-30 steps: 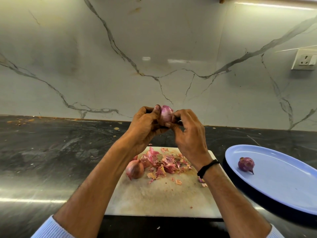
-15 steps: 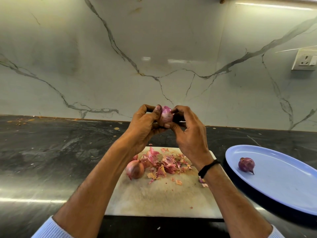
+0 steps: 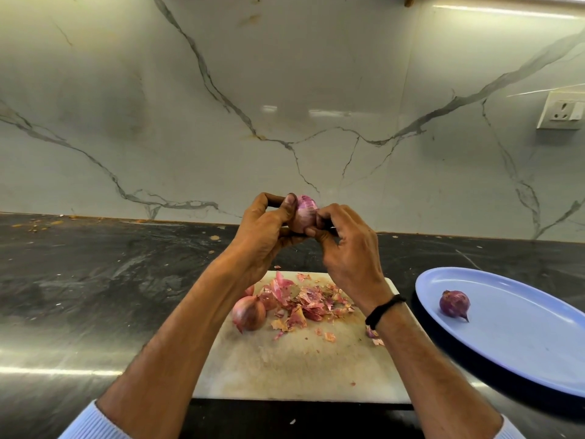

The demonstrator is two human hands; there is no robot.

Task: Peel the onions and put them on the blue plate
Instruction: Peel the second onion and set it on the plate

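Against half a second ago: both hands unmoved above the board, slightly more of the held onion (image 3: 305, 210) exposed. Left hand (image 3: 266, 229) cups it, thumb pressed on top; right hand (image 3: 348, 248) pinches its side. Surface glossy, round, pale purple, striped. Below: papery pink peels (image 3: 310, 302) and an unpeeled onion (image 3: 250, 313) on the stained white cutting board (image 3: 300, 369). One dark purple peeled onion (image 3: 454, 304) lies on the smooth blue plate (image 3: 522, 343), right.

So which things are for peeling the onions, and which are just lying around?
For the job: the held onion, gripped by the left hand and the right hand; the unpeeled onion on the cutting board; the blue plate with a peeled onion on it.

Just lying about: the peel scraps on the board; the wall socket.
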